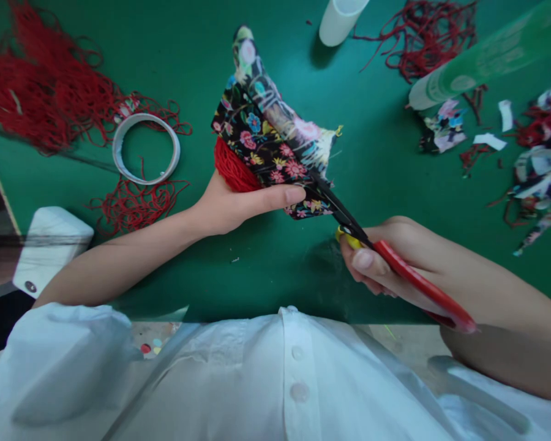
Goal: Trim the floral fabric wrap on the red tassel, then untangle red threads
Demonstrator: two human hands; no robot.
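Scissors [386,260], red-handled with black blades, we grip in our right hand [381,257], biting glossy floral fabric [275,141] that our left hand [239,205] pinches around ribbed red yarn [232,168].

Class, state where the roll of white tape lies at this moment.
In the head view, the roll of white tape lies flat on the green table at the person's left, among red yarn, left of the left hand holding floral fabric.
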